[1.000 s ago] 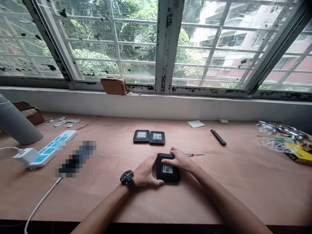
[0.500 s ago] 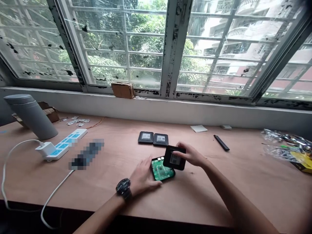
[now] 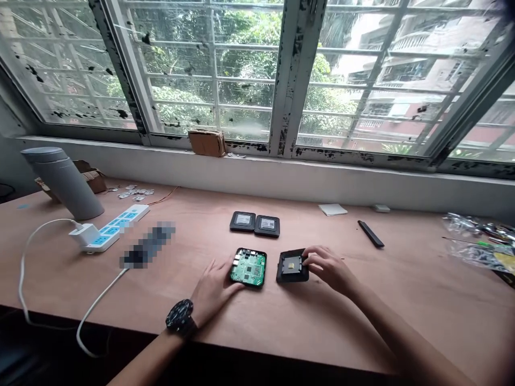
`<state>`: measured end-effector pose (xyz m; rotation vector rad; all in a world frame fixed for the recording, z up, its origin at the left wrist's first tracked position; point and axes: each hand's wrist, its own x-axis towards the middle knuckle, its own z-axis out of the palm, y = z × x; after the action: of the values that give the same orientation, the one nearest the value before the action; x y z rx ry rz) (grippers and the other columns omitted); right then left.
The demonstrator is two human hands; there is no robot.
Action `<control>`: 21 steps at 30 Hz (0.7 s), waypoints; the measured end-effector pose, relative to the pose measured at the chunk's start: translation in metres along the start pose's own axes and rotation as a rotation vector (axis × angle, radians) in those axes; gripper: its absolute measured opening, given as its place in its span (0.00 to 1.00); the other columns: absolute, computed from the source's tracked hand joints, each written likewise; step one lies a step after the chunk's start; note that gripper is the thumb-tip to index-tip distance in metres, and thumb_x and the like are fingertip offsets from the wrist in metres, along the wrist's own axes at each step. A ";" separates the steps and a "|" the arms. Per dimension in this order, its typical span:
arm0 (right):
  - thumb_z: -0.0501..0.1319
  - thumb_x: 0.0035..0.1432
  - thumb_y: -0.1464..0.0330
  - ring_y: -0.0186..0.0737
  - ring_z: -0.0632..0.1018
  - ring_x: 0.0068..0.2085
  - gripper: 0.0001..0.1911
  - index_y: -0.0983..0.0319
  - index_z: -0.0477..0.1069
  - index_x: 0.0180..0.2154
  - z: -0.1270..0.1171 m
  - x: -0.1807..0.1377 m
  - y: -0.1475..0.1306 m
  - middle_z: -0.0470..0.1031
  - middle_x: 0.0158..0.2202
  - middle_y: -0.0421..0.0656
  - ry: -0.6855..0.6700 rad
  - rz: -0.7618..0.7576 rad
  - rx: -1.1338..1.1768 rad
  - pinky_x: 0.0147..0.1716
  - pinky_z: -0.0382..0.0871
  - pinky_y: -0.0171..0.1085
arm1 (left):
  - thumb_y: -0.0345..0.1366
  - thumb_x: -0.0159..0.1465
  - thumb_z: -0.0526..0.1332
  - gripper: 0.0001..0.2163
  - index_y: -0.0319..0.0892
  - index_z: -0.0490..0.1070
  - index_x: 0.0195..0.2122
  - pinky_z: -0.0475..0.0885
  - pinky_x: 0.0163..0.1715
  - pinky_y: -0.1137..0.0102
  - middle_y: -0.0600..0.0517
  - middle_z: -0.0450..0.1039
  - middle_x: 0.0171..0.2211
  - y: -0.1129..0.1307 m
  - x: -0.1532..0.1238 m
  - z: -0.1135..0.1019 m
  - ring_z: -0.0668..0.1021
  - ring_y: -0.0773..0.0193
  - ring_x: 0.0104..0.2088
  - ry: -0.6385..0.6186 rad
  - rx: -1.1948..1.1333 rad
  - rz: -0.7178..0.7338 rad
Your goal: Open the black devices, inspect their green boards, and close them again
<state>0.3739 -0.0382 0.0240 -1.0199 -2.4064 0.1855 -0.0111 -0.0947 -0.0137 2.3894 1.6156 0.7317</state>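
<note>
Carefully, my open left hand (image 3: pixel 213 292) braces the green circuit board (image 3: pixel 248 267) (so it won't slide), while my curled right hand (image 3: pixel 326 269) holds the black casing (image 3: pixel 290 275).

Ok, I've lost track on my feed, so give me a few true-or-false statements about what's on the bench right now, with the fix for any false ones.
1. The left hand is at the lower left corner of the green circuit board. True.
2. The right hand is lifting the black cover off the table. False: the cover lies on the table, with the fingers at its right edge.
3. Two closed black devices sit side by side beyond the hands. True.
4. The watch is on the right wrist. False: it is on the left wrist.
</note>
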 end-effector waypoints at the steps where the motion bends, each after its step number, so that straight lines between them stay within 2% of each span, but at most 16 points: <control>1: 0.58 0.68 0.67 0.50 0.78 0.49 0.09 0.52 0.78 0.40 0.006 -0.009 0.006 0.78 0.49 0.45 0.001 0.018 0.015 0.50 0.73 0.51 | 0.50 0.67 0.63 0.37 0.53 0.47 0.73 0.55 0.69 0.50 0.49 0.65 0.66 0.003 0.003 0.003 0.72 0.49 0.61 0.009 -0.003 0.002; 4: 0.56 0.68 0.69 0.49 0.79 0.50 0.11 0.52 0.78 0.42 0.017 -0.027 0.017 0.77 0.53 0.45 -0.029 0.082 0.054 0.49 0.75 0.48 | 0.50 0.67 0.63 0.37 0.54 0.46 0.73 0.56 0.68 0.51 0.50 0.69 0.63 0.015 0.010 0.011 0.74 0.49 0.60 0.022 0.002 0.004; 7: 0.56 0.67 0.69 0.48 0.77 0.54 0.13 0.52 0.78 0.43 0.019 -0.033 0.023 0.73 0.58 0.44 -0.055 0.138 0.088 0.53 0.74 0.48 | 0.52 0.68 0.61 0.37 0.53 0.45 0.73 0.54 0.70 0.50 0.50 0.67 0.65 0.018 0.012 0.014 0.73 0.49 0.61 0.018 0.037 0.032; 10: 0.56 0.67 0.68 0.48 0.77 0.56 0.12 0.52 0.79 0.42 0.013 -0.034 0.026 0.70 0.60 0.44 -0.057 0.174 0.144 0.54 0.73 0.48 | 0.57 0.67 0.60 0.40 0.48 0.44 0.74 0.50 0.70 0.47 0.46 0.59 0.69 0.001 0.009 0.010 0.66 0.46 0.67 -0.041 0.112 0.054; 13: 0.58 0.67 0.63 0.51 0.75 0.58 0.14 0.52 0.75 0.52 0.004 -0.033 0.029 0.68 0.62 0.47 -0.042 0.241 0.180 0.57 0.72 0.50 | 0.62 0.65 0.58 0.42 0.47 0.45 0.74 0.49 0.69 0.44 0.44 0.51 0.72 -0.024 0.005 0.002 0.57 0.42 0.70 -0.136 0.189 0.047; 16: 0.60 0.65 0.57 0.55 0.69 0.64 0.25 0.53 0.67 0.62 0.000 -0.034 0.030 0.65 0.65 0.49 -0.077 0.315 0.166 0.62 0.66 0.54 | 0.62 0.67 0.55 0.40 0.50 0.44 0.74 0.48 0.69 0.45 0.47 0.45 0.73 -0.039 0.003 -0.004 0.53 0.43 0.72 -0.191 0.218 0.071; 21: 0.68 0.53 0.46 0.62 0.50 0.73 0.52 0.53 0.49 0.72 0.007 -0.037 0.027 0.51 0.73 0.49 -0.204 0.307 0.116 0.69 0.50 0.60 | 0.61 0.68 0.55 0.39 0.52 0.42 0.74 0.47 0.70 0.45 0.49 0.42 0.73 -0.041 0.000 -0.001 0.53 0.44 0.72 -0.176 0.217 0.074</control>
<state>0.4094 -0.0446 -0.0053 -1.3675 -2.3692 0.5554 -0.0454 -0.0783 -0.0289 2.5901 1.6155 0.3598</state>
